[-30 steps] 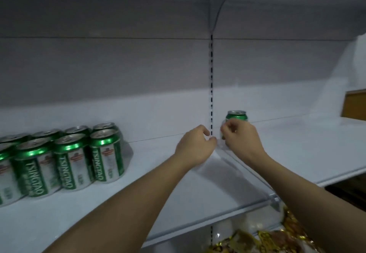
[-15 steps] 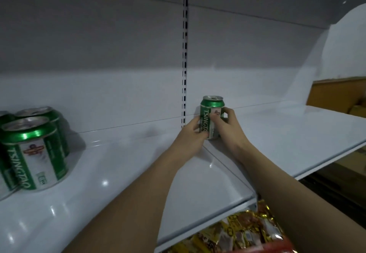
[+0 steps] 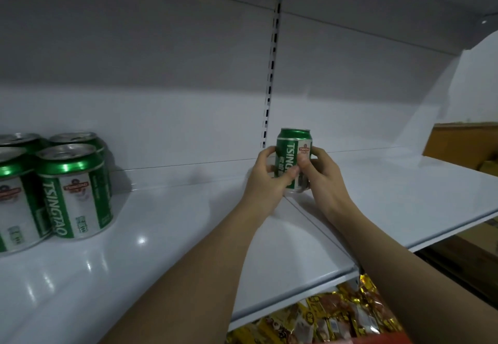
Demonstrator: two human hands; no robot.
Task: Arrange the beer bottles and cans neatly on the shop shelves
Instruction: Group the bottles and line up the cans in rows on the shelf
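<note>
White shop shelving fills the view, its back panel split by a slotted upright (image 3: 270,79) that runs down to where two shelf boards meet. On that seam, at the rear of the shelf (image 3: 167,236), a green beer can (image 3: 293,155) stands upright or nearly so, its silver top showing and its white lettering running down the side. Whether its base touches the shelf cannot be told, since the hands cover it.

Both hands wrap the can. The left hand (image 3: 265,179) curls round its left side, fingers bent over the near face and thumb at the top left. The right hand (image 3: 322,175) grips the right side, its thumb pressed across the front label. Both bare forearms reach in from the bottom edge.

Well apart to the left, a group of cans (image 3: 54,182) of the same green brand stands close together on the same shelf, in rows that run off the left edge. Below the shelf's front lip, gold and yellow snack packets (image 3: 323,319) lie heaped on a lower level. At the far right, beyond the neighbouring shelf board (image 3: 404,195), sits a brown cardboard box (image 3: 463,144).
</note>
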